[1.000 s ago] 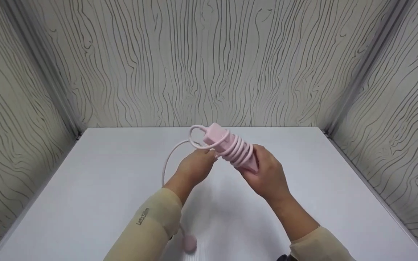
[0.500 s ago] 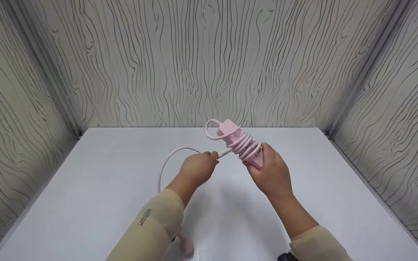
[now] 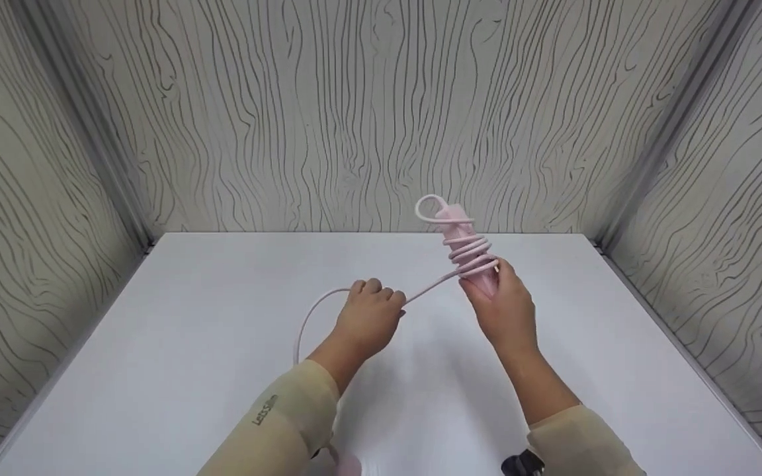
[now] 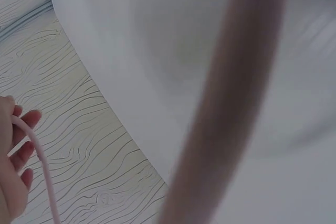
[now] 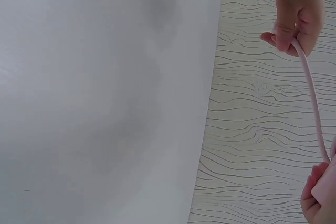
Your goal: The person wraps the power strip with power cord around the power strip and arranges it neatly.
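My right hand [image 3: 510, 317] grips the lower end of a pink power strip [image 3: 458, 231], which is held up and tilted above the table. Several turns of its pink cord [image 3: 430, 287] wrap the body, and a loose loop stands at the top end. To the left, my left hand [image 3: 371, 317] holds the cord, its fingers curled over it. The cord runs straight between both hands in the right wrist view. Past the left hand it curves down behind the forearm to a round pink plug [image 3: 348, 467], partly cut off. A blurred cord length [image 4: 226, 103] crosses the left wrist view.
A white table [image 3: 189, 317] lies under both hands. Wood-grain patterned panels [image 3: 381, 119] rise at the back and both sides, with grey metal posts [image 3: 90, 132] in the corners. A dark device [image 3: 523, 463] sits by the right sleeve.
The power strip has moved right and up and turned more upright. The left hand has moved slightly right and down, and the cord between the hands has lengthened.
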### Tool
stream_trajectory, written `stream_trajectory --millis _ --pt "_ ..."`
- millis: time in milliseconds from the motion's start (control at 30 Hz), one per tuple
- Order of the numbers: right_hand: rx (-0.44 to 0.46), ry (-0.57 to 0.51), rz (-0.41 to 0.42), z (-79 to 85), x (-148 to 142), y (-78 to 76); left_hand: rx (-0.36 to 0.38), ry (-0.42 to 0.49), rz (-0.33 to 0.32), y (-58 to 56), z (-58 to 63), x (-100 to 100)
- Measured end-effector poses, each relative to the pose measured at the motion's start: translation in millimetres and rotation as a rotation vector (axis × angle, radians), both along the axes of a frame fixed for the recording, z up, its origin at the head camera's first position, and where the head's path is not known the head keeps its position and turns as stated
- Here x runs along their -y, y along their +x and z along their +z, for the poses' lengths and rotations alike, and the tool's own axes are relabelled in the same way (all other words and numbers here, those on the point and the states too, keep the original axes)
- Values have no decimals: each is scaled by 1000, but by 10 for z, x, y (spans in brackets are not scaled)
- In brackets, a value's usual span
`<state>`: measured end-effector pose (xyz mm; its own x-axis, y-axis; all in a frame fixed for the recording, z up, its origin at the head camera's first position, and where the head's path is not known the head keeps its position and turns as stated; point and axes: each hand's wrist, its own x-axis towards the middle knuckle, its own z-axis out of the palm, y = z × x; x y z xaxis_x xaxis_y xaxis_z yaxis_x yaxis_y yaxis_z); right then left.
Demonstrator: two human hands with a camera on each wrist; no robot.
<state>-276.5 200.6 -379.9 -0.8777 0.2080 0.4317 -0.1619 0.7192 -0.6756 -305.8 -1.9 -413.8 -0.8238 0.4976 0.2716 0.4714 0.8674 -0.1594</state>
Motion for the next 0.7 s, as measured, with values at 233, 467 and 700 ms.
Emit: stream_trajectory --millis 233,467,700 --pt "74 -75 -48 11 -74 -48 27 19 -108 16 6 -40" --pt "75 -65 -140 -7 -321 -84 31 -72 -17 -43 72 177" --pt "78 -29 -168 -65 -452 -104 9 68 102 -85 225 399"
